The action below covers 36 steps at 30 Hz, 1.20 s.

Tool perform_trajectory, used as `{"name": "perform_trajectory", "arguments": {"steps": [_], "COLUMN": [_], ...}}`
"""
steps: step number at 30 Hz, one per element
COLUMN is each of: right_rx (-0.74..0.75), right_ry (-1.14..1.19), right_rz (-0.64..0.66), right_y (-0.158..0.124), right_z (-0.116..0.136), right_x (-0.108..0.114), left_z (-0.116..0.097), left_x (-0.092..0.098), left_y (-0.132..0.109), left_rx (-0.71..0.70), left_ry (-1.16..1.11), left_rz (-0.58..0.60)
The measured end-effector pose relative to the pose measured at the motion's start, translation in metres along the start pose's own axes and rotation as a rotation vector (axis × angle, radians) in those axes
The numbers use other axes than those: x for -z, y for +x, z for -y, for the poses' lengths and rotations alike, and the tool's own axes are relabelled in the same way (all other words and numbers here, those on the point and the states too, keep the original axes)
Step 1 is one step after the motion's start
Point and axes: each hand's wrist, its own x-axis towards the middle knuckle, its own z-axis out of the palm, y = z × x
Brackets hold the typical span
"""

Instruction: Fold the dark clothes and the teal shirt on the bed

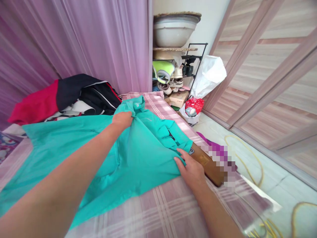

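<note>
A turquoise shirt lies spread across a pink checked bedsheet. My left hand is closed on a bunched fold of the shirt near its collar at the far side. At the shirt's near right edge my right hand pinches the cloth, fingers pressed onto it. A brown wallet-like case lies just right of that hand on the bed's edge.
A pile of red, black and white clothes sits at the back left against a purple curtain. Behind the bed stand a shoe rack, a basin and plastic bags. Yellow cable lies on the floor by sliding doors.
</note>
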Motion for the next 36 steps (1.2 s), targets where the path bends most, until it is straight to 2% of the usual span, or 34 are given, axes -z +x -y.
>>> {"name": "perform_trajectory", "arguments": {"steps": [4,7,9,12,14,16,19,22,25,28,31,34,36], "right_rx": [-0.103,-0.135,-0.138,-0.124,-0.109,-0.089,-0.061,-0.052,-0.026,0.026,0.081,0.187,0.317], "right_ry": [-0.132,-0.194,-0.226,-0.273,-0.295,-0.302,-0.295,-0.286,-0.274,-0.272,-0.320,-0.321,-0.254], "right_rz": [0.022,0.053,0.061,0.060,0.044,0.014,-0.024,-0.038,-0.051,-0.057,-0.057,-0.094,-0.084], "right_y": [0.003,0.005,0.006,0.005,0.004,0.004,0.002,0.001,0.000,-0.002,-0.004,-0.007,-0.011], "right_z": [0.010,0.018,0.021,0.023,0.023,0.024,0.027,0.028,0.025,0.023,0.027,0.047,0.068], "right_x": [-0.001,0.001,0.001,0.001,0.000,0.000,0.001,0.002,0.002,0.006,0.015,0.022,0.021], "left_z": [0.001,0.002,0.010,0.039,0.064,0.090,0.120,0.137,0.142,0.141,0.139,0.142,0.147], "left_x": [-0.008,-0.021,-0.028,-0.038,-0.048,-0.060,-0.074,-0.079,-0.074,-0.068,-0.065,-0.069,-0.073], "left_y": [-0.012,-0.038,-0.067,-0.126,-0.169,-0.208,-0.247,-0.266,-0.275,-0.283,-0.287,-0.287,-0.287], "left_rx": [0.141,0.155,0.129,0.080,0.049,-0.040,-0.075,0.011,0.102,0.169,0.157,0.077,0.055], "left_ry": [-0.098,-0.128,-0.201,-0.355,-0.372,-0.375,-0.348,-0.281,-0.239,-0.216,-0.183,-0.154,-0.171], "left_rz": [0.000,-0.011,-0.062,-0.142,-0.123,-0.085,-0.073,0.013,0.082,0.044,-0.022,-0.081,-0.066]}}
